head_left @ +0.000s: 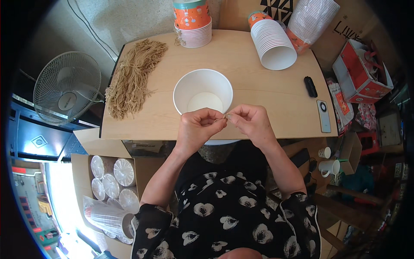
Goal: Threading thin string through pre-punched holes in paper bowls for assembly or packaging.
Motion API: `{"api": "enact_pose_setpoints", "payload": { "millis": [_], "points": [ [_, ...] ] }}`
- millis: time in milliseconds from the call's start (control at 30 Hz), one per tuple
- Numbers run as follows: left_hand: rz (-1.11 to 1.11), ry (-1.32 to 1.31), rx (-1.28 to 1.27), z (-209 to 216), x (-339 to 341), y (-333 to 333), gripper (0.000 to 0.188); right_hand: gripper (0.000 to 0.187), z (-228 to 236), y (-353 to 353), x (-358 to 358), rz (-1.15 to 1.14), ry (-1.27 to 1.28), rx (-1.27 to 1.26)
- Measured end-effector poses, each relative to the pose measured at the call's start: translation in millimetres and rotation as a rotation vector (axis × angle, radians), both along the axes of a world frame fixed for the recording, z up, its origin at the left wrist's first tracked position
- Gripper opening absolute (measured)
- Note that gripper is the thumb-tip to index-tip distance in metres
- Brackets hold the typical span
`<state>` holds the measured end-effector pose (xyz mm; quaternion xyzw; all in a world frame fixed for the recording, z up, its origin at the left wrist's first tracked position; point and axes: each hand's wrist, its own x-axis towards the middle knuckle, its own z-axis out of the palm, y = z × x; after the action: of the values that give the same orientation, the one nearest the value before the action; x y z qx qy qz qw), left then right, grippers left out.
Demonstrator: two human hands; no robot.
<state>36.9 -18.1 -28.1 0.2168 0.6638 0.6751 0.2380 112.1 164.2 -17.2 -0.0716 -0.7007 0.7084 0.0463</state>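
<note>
My left hand (pixel 199 129) and my right hand (pixel 252 123) meet at the front edge of the table, both closed in a pinch. Their fingertips nearly touch. Something thin and small, perhaps tan, is between them, too small to make out. Just beyond them a large white paper tub (pixel 183 91) stands upright with its open mouth facing up; my fingers overlap its near rim from this view. A bundle of tan strings (pixel 136 77), tied round near its upper part, lies at the left side of the table.
Stacked orange-printed tubs (pixel 193 32) stand at the back; another stack (pixel 271 43) lies tipped at the back right. A black object (pixel 310 86) and a phone (pixel 323 115) lie at the right edge. A fan (pixel 67 88) and a carton of wrapped cups (pixel 112 185) are left.
</note>
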Motion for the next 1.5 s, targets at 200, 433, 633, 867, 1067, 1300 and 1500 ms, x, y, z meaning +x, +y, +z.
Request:
{"api": "enact_pose_setpoints", "payload": {
  "millis": [200, 433, 633, 867, 1067, 1300, 1500],
  "points": [
    [0.008, -0.019, 0.043, 2, -1, 0, 0.011, 0.019, -1, 7, 6, 0.036, 0.022, -0.192],
    [-0.127, -0.233, 0.139, 1, -7, -5, 0.014, 0.015, -5, 5, 1, 0.023, 0.019, -0.189],
    [-0.166, -0.241, 0.143, 0, -8, -4, 0.015, 0.015, -1, 2, 2, 0.114, 0.012, -0.155],
    [-0.182, -0.227, 0.094, 5, -5, -2, 0.014, 0.009, -1, 3, 1, 0.122, 0.008, -0.162],
    [-0.162, -0.257, 0.149, 3, -5, -2, 0.013, 0.012, -12, 6, 0, 0.15, -0.08, -0.421],
    [-0.122, -0.247, 0.183, 0, -6, 0, 0.009, 0.01, -13, 1, 0, 0.127, -0.022, -0.453],
    [-0.09, -0.241, 0.249, -4, -6, -1, 0.011, 0.013, -12, -1, 2, 0.116, 0.051, -0.229]
  ]
}}
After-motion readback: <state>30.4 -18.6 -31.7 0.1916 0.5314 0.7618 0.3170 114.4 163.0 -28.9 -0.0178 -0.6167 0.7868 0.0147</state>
